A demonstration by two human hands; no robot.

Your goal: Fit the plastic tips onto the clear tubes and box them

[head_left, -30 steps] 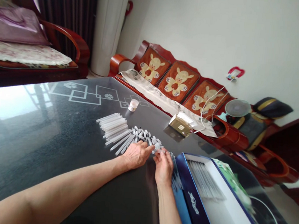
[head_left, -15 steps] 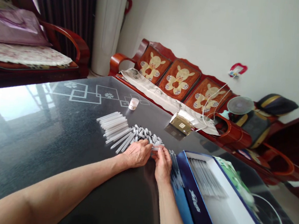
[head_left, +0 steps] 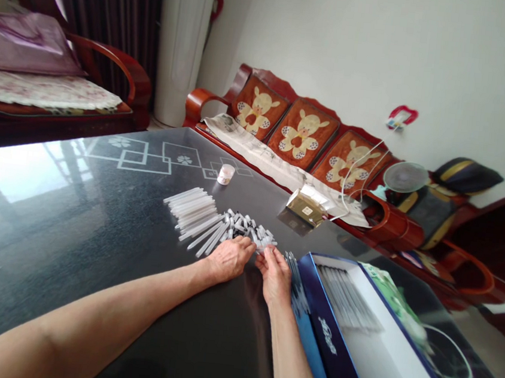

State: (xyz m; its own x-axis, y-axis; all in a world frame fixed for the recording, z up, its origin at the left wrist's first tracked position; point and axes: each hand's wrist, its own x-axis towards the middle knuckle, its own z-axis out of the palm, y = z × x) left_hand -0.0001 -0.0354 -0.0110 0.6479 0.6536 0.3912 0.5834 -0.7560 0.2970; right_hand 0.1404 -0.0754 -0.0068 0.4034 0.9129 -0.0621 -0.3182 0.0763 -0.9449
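My left hand (head_left: 231, 259) is closed, its fingertips curled beside the pile of caps. Opposite it, my right hand (head_left: 274, 269) pinches a translucent pen barrel (head_left: 261, 248), mostly hidden by the fingers. The left fingertips meet its other end, as far as I can see. Just beyond both hands lies a heap of white-and-dark pen caps (head_left: 248, 227). To the left, whitish pen barrels (head_left: 191, 209) lie side by side in a fanned row. Thin dark refills (head_left: 297, 281) lie close to the right of my right hand.
A blue-edged box (head_left: 396, 366) with a white inside stands at right, holding a row of pens (head_left: 349, 298). Green packaging (head_left: 396, 300) lies beyond it. A small round tub (head_left: 225, 175) and a gold tissue box (head_left: 307, 208) stand farther back on the dark table (head_left: 106, 246).
My hands have shifted slightly apart, and less of the barrel shows between the fingers. The barrels, caps and box have stayed in place.
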